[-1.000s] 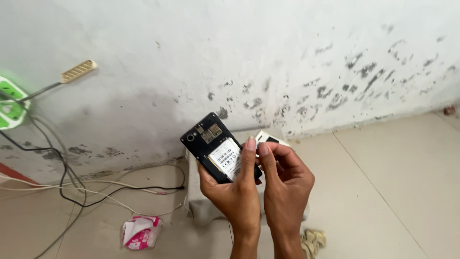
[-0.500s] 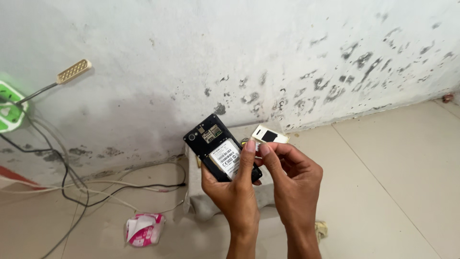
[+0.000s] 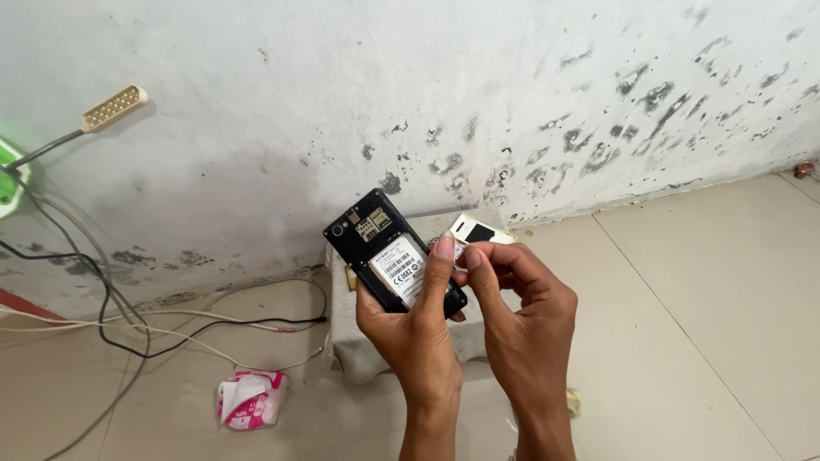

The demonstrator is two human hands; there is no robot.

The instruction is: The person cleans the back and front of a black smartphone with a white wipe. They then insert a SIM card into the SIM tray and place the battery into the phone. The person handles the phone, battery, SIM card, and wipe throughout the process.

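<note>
my left hand (image 3: 408,329) grips the open phone (image 3: 391,254), thumb on top; my right hand (image 3: 521,316) fingers pinch near its edge. it looks light, breakable.

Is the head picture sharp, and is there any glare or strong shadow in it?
Head view: soft, even light, no hard shadows; the open phone in the left hand is sharp; the right hand too; green glare at the left edge; slight wide-angle bending.

We note the right hand (image 3: 523,316) now drawn in against the left hand (image 3: 416,329), the small white piece (image 3: 477,230) at its fingertips shifted nearer the open-backed black phone (image 3: 389,253), the left thumb further across the label.
</note>
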